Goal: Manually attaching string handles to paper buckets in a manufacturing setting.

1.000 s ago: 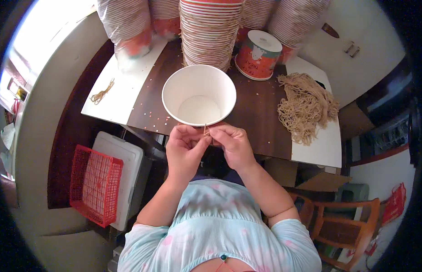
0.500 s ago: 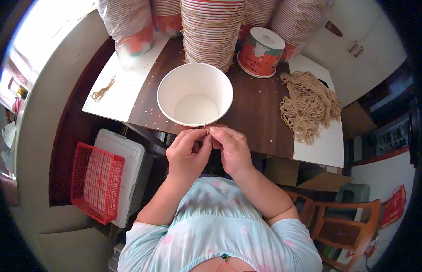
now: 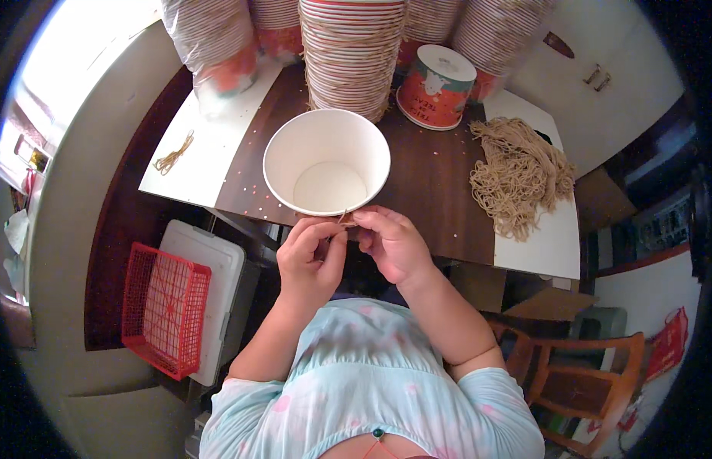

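A white paper bucket (image 3: 327,172) stands with its open mouth up at the table's near edge. Against its near side, just under the rim, a short piece of thin tan cord (image 3: 345,222) shows between my hands. My left hand (image 3: 308,254) is closed, thumb and forefinger pinching at the cord. On the other side of it, my right hand (image 3: 394,243) has its thumb and forefinger pressed together on the cord, close to the bucket wall. The fingertips partly cover the cord, and the bucket's outer near side is mostly hidden.
Tall stacks of nested buckets (image 3: 352,61) line the back. An orange printed bucket (image 3: 436,88) stands upside down beside them. A heap of tan cords (image 3: 520,172) lies at right, a small cord bundle (image 3: 172,155) at left. A red basket (image 3: 165,310) and wooden chair (image 3: 581,382) flank me.
My hands have drawn slightly apart, the right one turning its palm more into view. A loose cord end now shows more at the bucket's rim. The bucket is almost where it was.
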Motion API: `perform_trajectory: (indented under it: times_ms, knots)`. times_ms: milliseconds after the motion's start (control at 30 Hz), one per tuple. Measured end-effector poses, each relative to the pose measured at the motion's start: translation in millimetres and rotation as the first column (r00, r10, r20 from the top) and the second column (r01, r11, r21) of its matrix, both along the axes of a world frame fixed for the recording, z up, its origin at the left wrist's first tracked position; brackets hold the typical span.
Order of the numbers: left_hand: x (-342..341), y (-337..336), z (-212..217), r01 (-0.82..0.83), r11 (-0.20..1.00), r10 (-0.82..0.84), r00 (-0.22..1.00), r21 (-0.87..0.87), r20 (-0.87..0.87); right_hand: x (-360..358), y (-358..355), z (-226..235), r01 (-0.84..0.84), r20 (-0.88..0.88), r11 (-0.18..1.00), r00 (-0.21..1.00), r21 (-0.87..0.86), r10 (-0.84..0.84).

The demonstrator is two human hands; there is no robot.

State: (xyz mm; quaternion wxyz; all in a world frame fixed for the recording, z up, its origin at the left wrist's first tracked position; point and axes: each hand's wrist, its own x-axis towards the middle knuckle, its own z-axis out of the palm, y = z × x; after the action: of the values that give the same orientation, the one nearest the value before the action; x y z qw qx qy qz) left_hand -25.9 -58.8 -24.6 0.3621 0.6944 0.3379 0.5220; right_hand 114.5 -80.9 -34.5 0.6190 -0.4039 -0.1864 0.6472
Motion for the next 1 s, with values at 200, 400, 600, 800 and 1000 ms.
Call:
perform_trajectory:
  times_ms: [200,400,600,800,1000]
  knots:
    - [1,-5,6,0.0,0.997,-0.002,1.0,-0.075,-0.023,-3,-3,-2,-0.034,0.038,0.999,0.999,0.022,0.033]
    - [4,-5,6,-0.086,0.996,0.084,0.992,-0.014,-0.091,-5,-5,4,-0.023,0.108,0.999,0.994,0.041,0.019]
    - [1,-6,2,-0.059,0.998,0.058,0.997,-0.034,-0.048,-4,-9,2,-0.009,0.104,0.989,0.995,0.146,-0.006]
    - [0,-5,-6,0.119,0.935,-0.054,0.979,-0.334,0.199,3,-7,-10,-0.019,0.057,0.994,0.998,0.109,0.013]
    - [0,-2,-1,0.245,0.852,-0.077,0.932,-0.463,0.353,4,-9,-1,-0.051,0.184,0.996,0.982,0.075,0.036]
